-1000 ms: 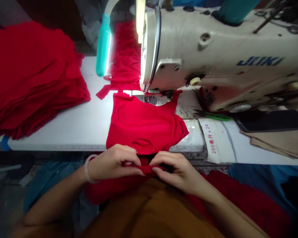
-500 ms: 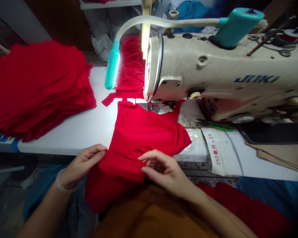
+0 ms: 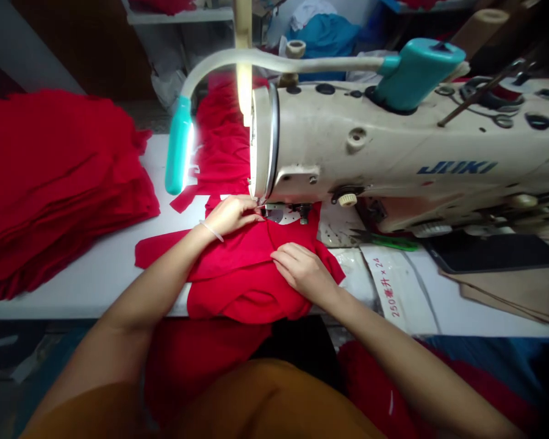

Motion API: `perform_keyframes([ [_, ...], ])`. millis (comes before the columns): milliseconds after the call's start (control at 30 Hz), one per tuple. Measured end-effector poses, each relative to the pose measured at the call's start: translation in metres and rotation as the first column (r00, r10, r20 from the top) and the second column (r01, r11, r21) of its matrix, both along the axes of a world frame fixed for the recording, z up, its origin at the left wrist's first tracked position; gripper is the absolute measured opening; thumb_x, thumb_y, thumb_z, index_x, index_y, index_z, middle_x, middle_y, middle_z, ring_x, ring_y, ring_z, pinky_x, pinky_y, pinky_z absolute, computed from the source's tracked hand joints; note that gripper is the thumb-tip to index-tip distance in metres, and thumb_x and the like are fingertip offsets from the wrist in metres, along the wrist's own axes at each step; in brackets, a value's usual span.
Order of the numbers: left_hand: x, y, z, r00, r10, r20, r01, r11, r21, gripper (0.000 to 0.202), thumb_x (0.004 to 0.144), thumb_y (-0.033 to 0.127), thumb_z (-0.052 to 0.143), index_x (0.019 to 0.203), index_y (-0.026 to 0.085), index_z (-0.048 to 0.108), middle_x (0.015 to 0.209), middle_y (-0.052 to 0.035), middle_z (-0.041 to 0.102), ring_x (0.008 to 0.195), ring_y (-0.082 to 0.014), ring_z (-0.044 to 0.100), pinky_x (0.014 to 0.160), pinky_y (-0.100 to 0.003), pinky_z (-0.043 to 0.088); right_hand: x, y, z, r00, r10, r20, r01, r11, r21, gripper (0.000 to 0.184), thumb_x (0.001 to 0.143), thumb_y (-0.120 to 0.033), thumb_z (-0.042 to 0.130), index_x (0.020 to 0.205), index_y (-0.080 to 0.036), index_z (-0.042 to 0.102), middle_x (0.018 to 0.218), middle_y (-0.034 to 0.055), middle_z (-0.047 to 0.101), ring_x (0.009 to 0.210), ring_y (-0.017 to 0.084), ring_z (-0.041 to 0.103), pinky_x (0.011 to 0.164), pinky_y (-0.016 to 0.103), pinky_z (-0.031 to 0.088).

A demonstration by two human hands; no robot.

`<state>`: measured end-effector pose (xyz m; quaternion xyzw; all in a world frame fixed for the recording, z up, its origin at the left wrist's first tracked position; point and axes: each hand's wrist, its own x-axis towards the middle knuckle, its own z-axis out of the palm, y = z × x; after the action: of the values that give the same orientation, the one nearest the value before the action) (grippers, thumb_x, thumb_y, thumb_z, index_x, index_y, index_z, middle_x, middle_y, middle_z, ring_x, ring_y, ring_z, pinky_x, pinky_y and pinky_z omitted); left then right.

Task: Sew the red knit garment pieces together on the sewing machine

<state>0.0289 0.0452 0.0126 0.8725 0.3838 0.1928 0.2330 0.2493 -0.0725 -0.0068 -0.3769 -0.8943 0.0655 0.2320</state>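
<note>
A red knit garment [image 3: 242, 292] lies bunched on the table in front of the needle of a JUKI sewing machine [image 3: 370, 146]. My left hand [image 3: 231, 216], with a pale bangle on the wrist, pinches the cloth right beside the presser foot [image 3: 274, 212]. Further back from the foot, my right hand [image 3: 302, 271] rests on the garment with its fingers spread a little. A strip of the garment reaches out to the left across the table. The needle point is hidden behind the machine head and my fingers.
A tall stack of red cut cloth [image 3: 50, 183] covers the table [image 3: 96, 292] at left. More red cloth lies behind the machine. Green-handled scissors [image 3: 384, 241], a phone [image 3: 494, 253] and a printed paper packet [image 3: 398, 286] lie right. A teal lamp [image 3: 178, 146] arches overhead.
Both hands have moved forward from the table's near edge to the machine. My left hand now reaches the presser foot, and the garment has spread wider to the left.
</note>
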Motion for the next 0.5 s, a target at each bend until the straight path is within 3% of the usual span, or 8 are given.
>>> perform_keyframes([
  [67, -0.001, 0.001, -0.006, 1.0, 0.002, 0.01, -0.002, 1.0, -0.012, 0.02, 0.089, 0.033, 0.065, 0.091, 0.016, 0.074, 0.092, -0.0073, 0.074, 0.086, -0.0201, 0.068, 0.078, -0.027, 0.047, 0.002, 0.0, -0.005, 0.997, 0.026, -0.074, -0.029, 0.998, -0.05, 0.027, 0.097, -0.013, 0.042, 0.103, -0.016, 0.068, 0.094, 0.0111, 0.066, 0.091, 0.022, 0.062, 0.082, 0.036, 0.053],
  [167, -0.005, 0.002, -0.004, 0.999, -0.02, 0.035, 0.021, 0.999, -0.039, 0.023, 0.09, 0.035, 0.064, 0.097, 0.015, 0.074, 0.098, -0.0079, 0.075, 0.092, -0.0212, 0.068, 0.085, -0.029, 0.048, 0.004, -0.001, -0.006, 0.987, 0.033, -0.156, -0.045, 0.996, -0.079, 0.025, 0.097, -0.012, 0.043, 0.106, -0.014, 0.066, 0.096, 0.0115, 0.067, 0.093, 0.022, 0.061, 0.083, 0.036, 0.052],
  [400, -0.009, 0.015, 0.002, 0.999, -0.043, -0.018, 0.043, 0.999, -0.013, 0.024, 0.088, 0.038, 0.067, 0.096, 0.017, 0.075, 0.1, -0.0074, 0.075, 0.097, -0.0225, 0.067, 0.093, -0.031, 0.048, 0.003, -0.002, -0.003, 0.99, 0.033, -0.137, -0.046, 0.994, -0.098, 0.024, 0.099, -0.017, 0.045, 0.1, -0.016, 0.069, 0.091, 0.0093, 0.067, 0.085, 0.019, 0.059, 0.079, 0.034, 0.05],
  [500, -0.007, 0.006, 0.008, 0.992, -0.005, -0.124, 0.008, 1.0, 0.026, 0.025, 0.09, 0.035, 0.064, 0.104, 0.017, 0.073, 0.108, -0.0095, 0.072, 0.103, -0.024, 0.065, 0.095, -0.034, 0.048, 0.004, -0.001, -0.003, 0.99, 0.046, -0.133, -0.059, 0.994, -0.089, 0.025, 0.099, -0.017, 0.045, 0.101, -0.015, 0.07, 0.091, 0.0092, 0.065, 0.086, 0.019, 0.059, 0.079, 0.033, 0.05],
])
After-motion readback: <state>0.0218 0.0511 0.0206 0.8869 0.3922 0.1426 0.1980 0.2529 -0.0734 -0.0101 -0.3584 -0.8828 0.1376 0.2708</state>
